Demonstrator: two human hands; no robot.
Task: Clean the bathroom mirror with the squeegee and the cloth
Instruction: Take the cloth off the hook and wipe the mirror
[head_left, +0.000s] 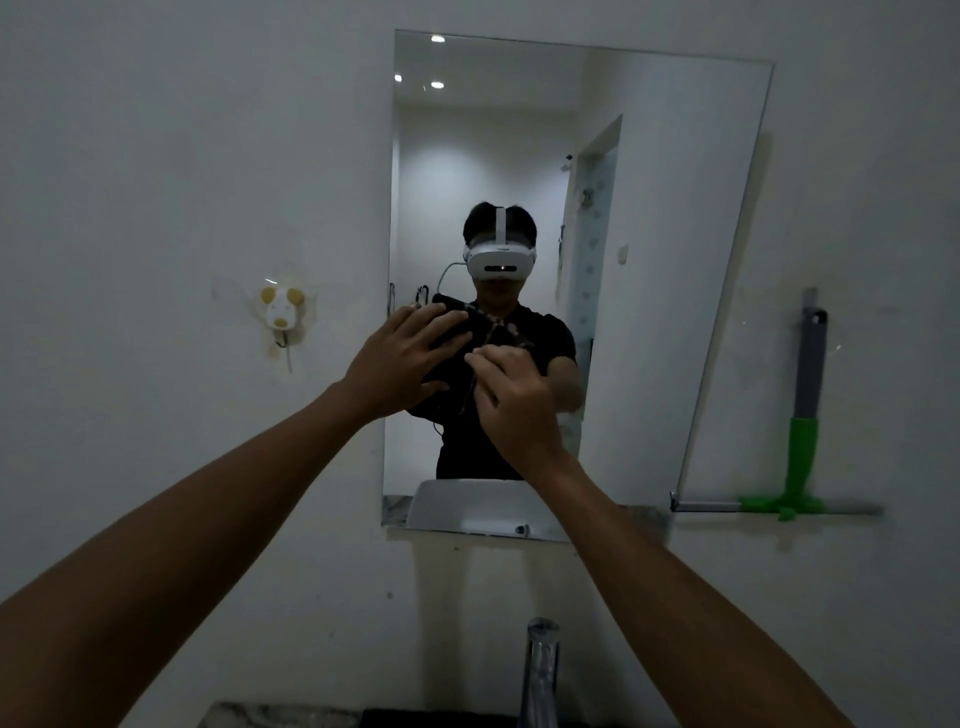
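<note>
The frameless bathroom mirror (675, 208) hangs on the white wall straight ahead. Both my arms are raised in front of its lower middle. A dark cloth (451, 325) with a patterned edge is held between my hands, close to the glass. My left hand (400, 358) lies over the cloth with fingers spread, the thumb under it. My right hand (511, 402) pinches the cloth's edge. The squeegee (802, 415), with a grey handle, green neck and long blade at the bottom, hangs on the wall right of the mirror, untouched.
A small dog-faced hook (280, 312) is stuck to the wall left of the mirror. A chrome faucet (543, 670) rises at the bottom centre, with a stone counter edge (270, 714) beside it. The mirror reflects a person, a white basin and a doorway.
</note>
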